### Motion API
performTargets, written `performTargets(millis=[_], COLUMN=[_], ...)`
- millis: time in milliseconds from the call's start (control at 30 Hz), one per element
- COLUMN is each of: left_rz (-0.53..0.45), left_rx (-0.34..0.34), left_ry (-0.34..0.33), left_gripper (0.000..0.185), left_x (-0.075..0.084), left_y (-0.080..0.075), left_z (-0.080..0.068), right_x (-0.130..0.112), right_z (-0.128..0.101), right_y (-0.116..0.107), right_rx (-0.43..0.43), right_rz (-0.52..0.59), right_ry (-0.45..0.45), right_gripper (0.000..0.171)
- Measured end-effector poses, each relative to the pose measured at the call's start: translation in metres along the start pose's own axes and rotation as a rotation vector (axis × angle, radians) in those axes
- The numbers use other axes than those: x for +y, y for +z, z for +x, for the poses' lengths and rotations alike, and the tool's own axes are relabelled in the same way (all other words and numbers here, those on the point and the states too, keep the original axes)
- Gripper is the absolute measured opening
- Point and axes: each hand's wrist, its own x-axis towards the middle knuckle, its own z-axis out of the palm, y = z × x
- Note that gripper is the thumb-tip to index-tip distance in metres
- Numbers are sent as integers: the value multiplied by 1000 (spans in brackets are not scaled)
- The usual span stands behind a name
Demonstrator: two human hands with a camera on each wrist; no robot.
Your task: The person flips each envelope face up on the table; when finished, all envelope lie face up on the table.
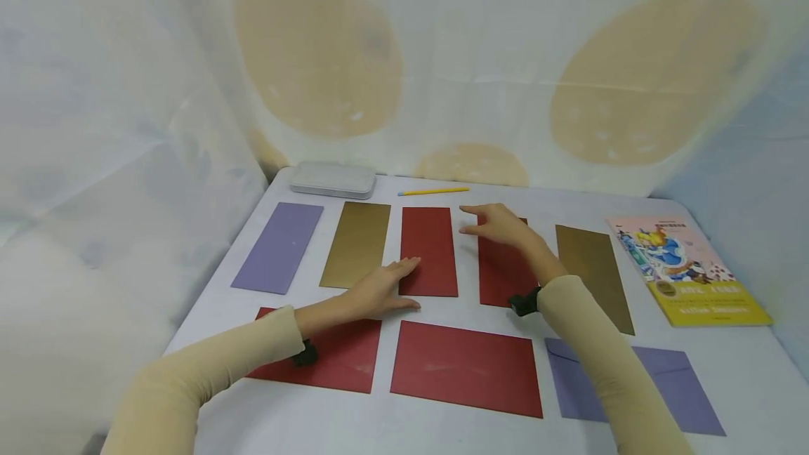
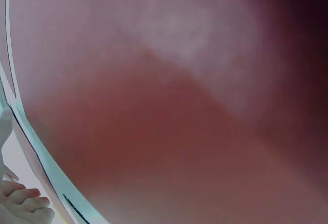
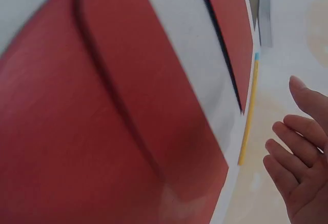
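My left hand (image 1: 382, 290) lies flat with straight fingers, its fingertips on the lower left edge of a red envelope (image 1: 430, 251) in the back row. My right hand (image 1: 499, 225) hovers with relaxed, extended fingers over the top of a second red envelope (image 1: 502, 276) and holds nothing. The right wrist view shows this red envelope (image 3: 102, 131) close up, my fingers (image 3: 302, 152) beside it and a yellow pencil (image 3: 248, 111) beyond. Blurred red fills the left wrist view, with my fingers (image 2: 20, 203) at the lower left.
The back row also holds a purple envelope (image 1: 278, 248) and two gold ones (image 1: 357, 244) (image 1: 594, 276). In front lie two red envelopes (image 1: 329, 357) (image 1: 468, 367) and a purple one (image 1: 638, 385). A grey case (image 1: 333, 180), a yellow pencil (image 1: 432, 192) and a picture book (image 1: 689, 269) are near the edges.
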Motion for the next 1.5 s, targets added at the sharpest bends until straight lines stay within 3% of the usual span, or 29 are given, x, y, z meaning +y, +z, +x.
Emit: performTargets(millis=[300, 567, 867, 1233, 1500], left_rz=[-41, -82, -53, -1, 5], left_rx=[27, 45, 38, 9, 19], left_ry=[-98, -166, -152, -151, -104], left_gripper=[98, 107, 99, 95, 93], left_x=[-3, -2, 0, -1, -1], left_y=[-3, 0, -4, -8, -6], left_z=[7, 12, 11, 15, 15], right_x=[-11, -9, -7, -3, -4], right_z=[40, 60, 64, 60, 59], right_y=[8, 17, 22, 22, 20], right_rx=[-71, -142, -162, -127, -92], right_rz=[-13, -69, -115, -81, -106], right_ry=[28, 87, 87, 83, 52], right_gripper=[63, 66, 69, 63, 54])
